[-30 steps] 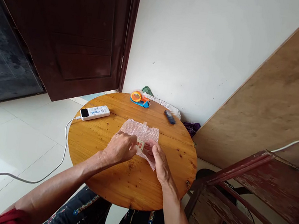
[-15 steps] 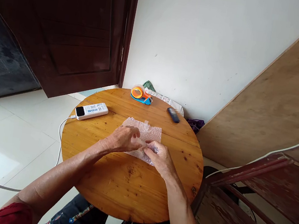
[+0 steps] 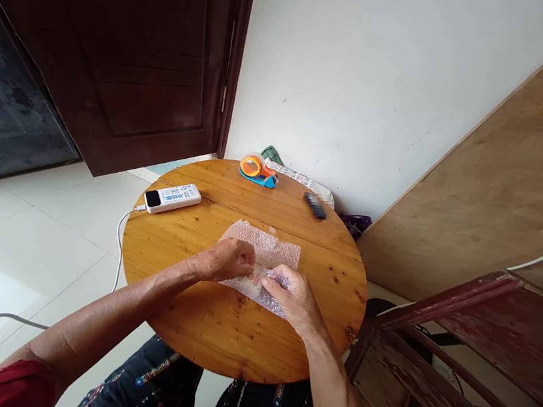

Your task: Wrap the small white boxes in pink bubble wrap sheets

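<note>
A sheet of clear bubble wrap lies on the round wooden table, its near edge folded over a small item with red print. My left hand pinches the near left part of the wrap. My right hand presses the folded wrap over the item from the right. Most of the item is hidden under the wrap and my fingers.
An orange and blue tape dispenser stands at the table's far edge. A white power bank with a white cable lies at the left. A small dark object lies far right. A reddish wooden frame stands at the right.
The wrap's near edge has been folded over the small item, which showed more openly a second ago. Both hands have stayed together on it, with my right hand now on top.
</note>
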`<state>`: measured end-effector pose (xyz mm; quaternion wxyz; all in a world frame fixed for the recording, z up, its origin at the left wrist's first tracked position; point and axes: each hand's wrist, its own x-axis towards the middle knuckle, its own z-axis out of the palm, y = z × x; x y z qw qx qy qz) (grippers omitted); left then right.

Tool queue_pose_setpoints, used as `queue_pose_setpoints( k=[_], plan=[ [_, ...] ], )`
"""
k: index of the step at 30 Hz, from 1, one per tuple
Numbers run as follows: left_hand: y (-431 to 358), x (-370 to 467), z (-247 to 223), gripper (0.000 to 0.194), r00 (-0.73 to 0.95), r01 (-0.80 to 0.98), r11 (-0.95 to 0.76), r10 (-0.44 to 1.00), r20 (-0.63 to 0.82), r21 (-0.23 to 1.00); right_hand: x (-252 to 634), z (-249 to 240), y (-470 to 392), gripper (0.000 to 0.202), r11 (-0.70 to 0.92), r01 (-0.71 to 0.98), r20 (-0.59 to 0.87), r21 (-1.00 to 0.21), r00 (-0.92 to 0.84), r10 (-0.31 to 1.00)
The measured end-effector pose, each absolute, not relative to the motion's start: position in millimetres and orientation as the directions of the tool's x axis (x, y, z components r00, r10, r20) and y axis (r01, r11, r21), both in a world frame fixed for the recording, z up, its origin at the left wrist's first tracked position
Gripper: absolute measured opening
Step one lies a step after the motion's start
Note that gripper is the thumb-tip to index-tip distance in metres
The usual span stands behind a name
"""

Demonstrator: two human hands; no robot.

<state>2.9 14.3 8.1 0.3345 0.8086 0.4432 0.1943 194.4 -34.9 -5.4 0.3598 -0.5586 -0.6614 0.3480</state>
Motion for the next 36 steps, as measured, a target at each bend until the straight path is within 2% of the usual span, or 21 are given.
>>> queue_pose_setpoints(
  k=[10, 19, 22, 27, 30, 33, 36],
  plan=[
    [16, 6, -3, 0.008, 0.546, 0.471, -0.332, 0.837, 0.026, 0.817, 198, -10, -41, 0.021, 0.055, 0.438, 0.035, -0.897, -0.054, 0.998],
    [16, 10, -15, 0.007, 0.502, 0.396, -0.308, 0.861, 0.077, 0.865, 196, -12, -40, 0.025, 0.081, 0.437, 0.084, -0.896, -0.013, 0.996],
    [16, 11, -14, 0.004, 0.520, 0.366, -0.285, 0.852, 0.059, 0.886, 201, -19, -38, 0.028, 0.105, 0.500, 0.122, -0.860, 0.001, 0.993],
    [18, 12, -17, 0.006, 0.544, 0.343, -0.230, 0.839, 0.007, 0.911, 218, -24, -45, 0.028, 0.095, 0.689, 0.234, -0.719, 0.112, 0.966],
    [19, 12, -17, 0.005, 0.540, 0.363, -0.237, 0.842, 0.004, 0.901, 216, -8, -62, 0.022, 0.138, 0.845, 0.458, -0.516, 0.136, 0.878],
    [19, 12, -15, 0.005, 0.547, 0.367, -0.255, 0.837, 0.015, 0.895, 195, 14, -81, 0.015, 0.382, 0.868, 0.604, -0.319, -0.124, 0.787],
    [20, 13, -14, 0.006, 0.545, 0.371, -0.280, 0.837, 0.036, 0.886, 172, 21, -85, 0.018, 0.531, 0.820, 0.506, -0.216, -0.371, 0.778]
  ],
)
